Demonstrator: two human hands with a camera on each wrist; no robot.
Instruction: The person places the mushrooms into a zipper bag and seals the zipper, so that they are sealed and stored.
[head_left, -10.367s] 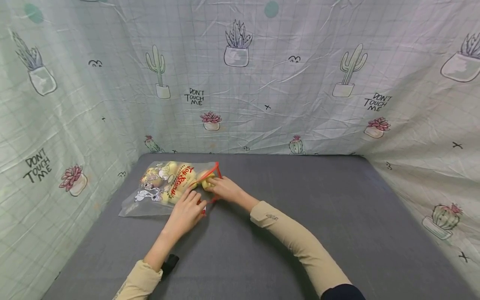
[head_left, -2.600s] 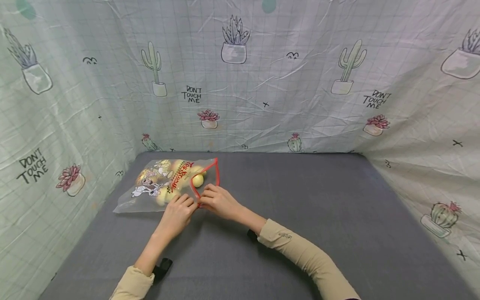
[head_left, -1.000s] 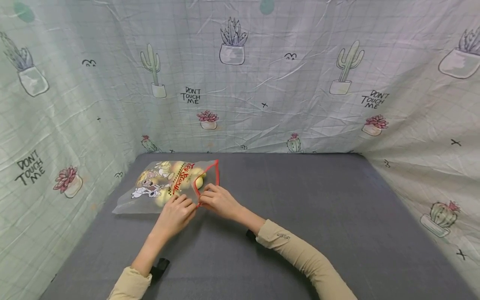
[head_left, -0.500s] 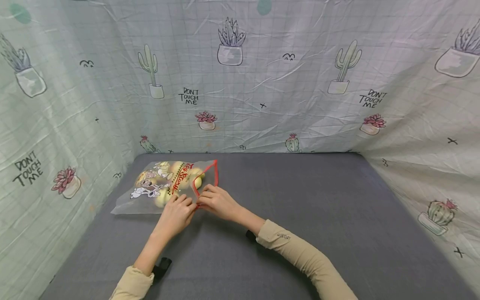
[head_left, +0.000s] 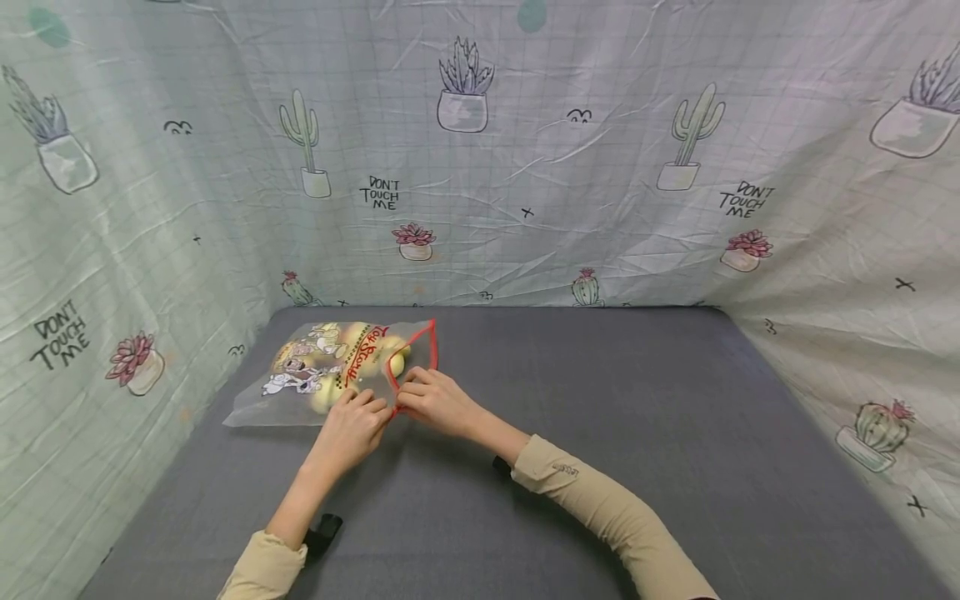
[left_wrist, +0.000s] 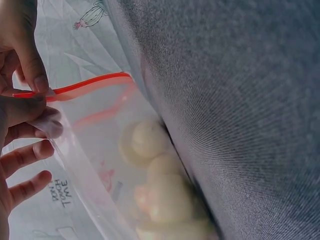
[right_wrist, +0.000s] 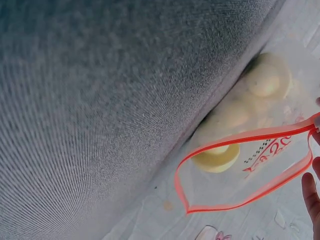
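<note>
A clear zip bag [head_left: 258, 413] printed with "Toy Story" and cartoon figures lies at the back left. Pale yellow rounded things fill it; one yellow round thing [right_wrist: 217, 162] sits just inside the mouth. The red zip strip [right_wrist: 240, 136] gapes into a loop along most of its length. At the strip's near end, my left hand [head_left: 351, 429] pinches the bag's corner. Close beside it, my right hand [head_left: 437, 403] pinches the zip's end, where a small pale slider [right_wrist: 317, 123] shows. Its fingertips are partly hidden in the head view.
The grey tabletop [head_left: 622, 433] extends right and forward of the bag. Cloth with cactus prints [head_left: 495, 225] hangs behind it and along both sides. Black wrist straps [head_left: 324, 533] sit below both forearms.
Ten seconds ago my right hand was at the bag's mouth on a yellow thing; since then it has moved to the near zip end. Over the last second both hands stay nearly still.
</note>
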